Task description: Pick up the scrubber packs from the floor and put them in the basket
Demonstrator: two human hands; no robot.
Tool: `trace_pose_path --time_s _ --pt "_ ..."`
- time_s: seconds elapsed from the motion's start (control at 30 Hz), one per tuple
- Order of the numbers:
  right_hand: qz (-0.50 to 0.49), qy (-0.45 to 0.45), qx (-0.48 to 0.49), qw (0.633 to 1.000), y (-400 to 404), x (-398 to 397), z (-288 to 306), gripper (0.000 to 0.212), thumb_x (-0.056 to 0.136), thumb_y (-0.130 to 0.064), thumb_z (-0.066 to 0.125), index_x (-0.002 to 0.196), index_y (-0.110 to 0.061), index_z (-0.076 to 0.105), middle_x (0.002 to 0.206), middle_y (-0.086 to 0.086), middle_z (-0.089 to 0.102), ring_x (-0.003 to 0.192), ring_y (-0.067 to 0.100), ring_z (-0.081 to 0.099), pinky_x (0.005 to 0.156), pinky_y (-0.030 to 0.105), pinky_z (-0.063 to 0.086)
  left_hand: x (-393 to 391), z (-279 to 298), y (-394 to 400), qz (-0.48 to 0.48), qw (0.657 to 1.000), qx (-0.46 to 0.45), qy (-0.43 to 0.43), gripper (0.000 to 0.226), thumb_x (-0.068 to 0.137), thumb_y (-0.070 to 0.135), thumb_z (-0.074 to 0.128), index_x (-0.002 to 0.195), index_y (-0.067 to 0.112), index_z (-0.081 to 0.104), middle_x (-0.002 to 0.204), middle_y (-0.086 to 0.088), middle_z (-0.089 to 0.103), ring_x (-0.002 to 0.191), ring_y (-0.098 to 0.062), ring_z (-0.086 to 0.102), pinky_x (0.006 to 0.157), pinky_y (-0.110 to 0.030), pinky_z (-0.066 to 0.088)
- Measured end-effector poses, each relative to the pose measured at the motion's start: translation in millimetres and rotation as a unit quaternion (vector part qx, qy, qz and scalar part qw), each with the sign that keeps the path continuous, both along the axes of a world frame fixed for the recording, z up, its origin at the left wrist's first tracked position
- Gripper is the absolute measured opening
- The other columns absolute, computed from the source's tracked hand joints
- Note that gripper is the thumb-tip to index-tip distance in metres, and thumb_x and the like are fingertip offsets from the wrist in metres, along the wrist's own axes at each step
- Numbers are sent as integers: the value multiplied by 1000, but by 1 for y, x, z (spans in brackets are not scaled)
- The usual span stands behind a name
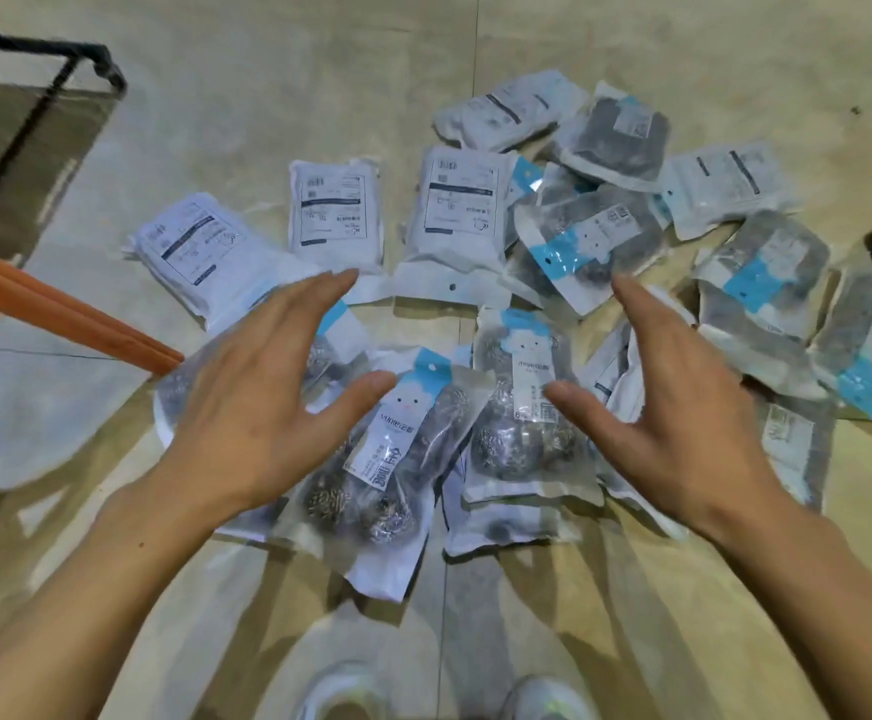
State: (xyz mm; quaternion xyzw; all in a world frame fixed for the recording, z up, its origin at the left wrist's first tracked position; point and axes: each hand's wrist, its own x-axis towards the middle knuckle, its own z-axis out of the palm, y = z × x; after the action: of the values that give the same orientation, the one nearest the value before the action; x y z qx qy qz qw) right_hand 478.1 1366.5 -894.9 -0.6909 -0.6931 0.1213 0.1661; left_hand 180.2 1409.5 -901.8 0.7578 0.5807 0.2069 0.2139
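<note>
— Head view: how far along is it?
— Barely begun, it seems. The floor (pixel 267 70) carries the whole spread of scrubber packs (pixel 569 241); the basket (pixel 23 148) sits upper left, contents not visible.
— And the hands?
— Left hand (pixel 262 387) and right hand (pixel 678 402) hover over the nearest packs, fingers (pixel 329 288) straight and spread, holding nothing.
</note>
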Motion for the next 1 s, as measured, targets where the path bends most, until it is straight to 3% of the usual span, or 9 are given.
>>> trace_pose_path --time_s 0.17,0.33,0.47,0.6,0.73,0.87,0.93,1.0 --pt "-89 116 -101 984 17 6 -31 82 91 -65 59 158 -25 34 158 4 45 140 25 49 110 45 42 -6 -8 -9 41 998 -28 -45 83 81 75 49 153 36 38 142 22 43 138 -10 45 104 -32 37" --pt "-121 38 -215 968 52 10 -92 80 92 -59 65 153 -14 38 148 18 52 133 38 51 102 50 47 -19 -15 -7 39 998 -35 -40 83 79 78 49 151 39 39 140 23 45 137 -10 48 106 -34 38" --pt "-176 109 -258 944 63 1 -121 85 87 -62 71 145 -7 42 141 22 57 129 41 54 101 48 48 -32 -18 -12 46 997 -55 -33 82 78 80 47 150 41 39 144 20 48 137 -12 49 106 -38 41" --pt "-256 186 -257 913 72 -5 -131 88 85 -57 76 144 -5 39 144 21 56 132 42 52 103 46 44 -35 -27 -15 55 996 -64 -24 85 76 78 46 150 37 42 137 26 45 129 -3 50 99 -24 35" --pt "-321 251 -255 877 75 -2 -135 105 68 -58 90 143 -5 40 142 16 57 130 38 55 106 47 49 -37 -42 -13 58 992 -101 -57 85 76 80 49 149 36 43 140 23 49 128 -4 52 104 -30 40" --pt "-378 325 -241 833 69 2 -142 79 47 -54 99 103 -7 69 108 14 76 97 33 72 91 47 60 -35 -52 -14 63 986 -125 -89 81 76 78 50 146 36 48 136 20 56 124 -3 56 105 -30 43" --pt "-385 397 -232 800 66 -1 -144 73 54 -40 100 109 -3 70 102 15 77 89 33 75 87 48 63 -37 -59 -14 67 981 -150 -104 77 76 78 52 144 39 50 136 20 59 122 -3 58 104 -31 44" --pt "-381 453 -208 779 60 -5 -143 69 71 -26 95 124 -2 58 111 15 73 96 33 73 90 50 61 -40 -71 -12 92 973 -175 -120 74 74 76 57 139 40 53 134 17 62 119 -5 62 104 -35 48"
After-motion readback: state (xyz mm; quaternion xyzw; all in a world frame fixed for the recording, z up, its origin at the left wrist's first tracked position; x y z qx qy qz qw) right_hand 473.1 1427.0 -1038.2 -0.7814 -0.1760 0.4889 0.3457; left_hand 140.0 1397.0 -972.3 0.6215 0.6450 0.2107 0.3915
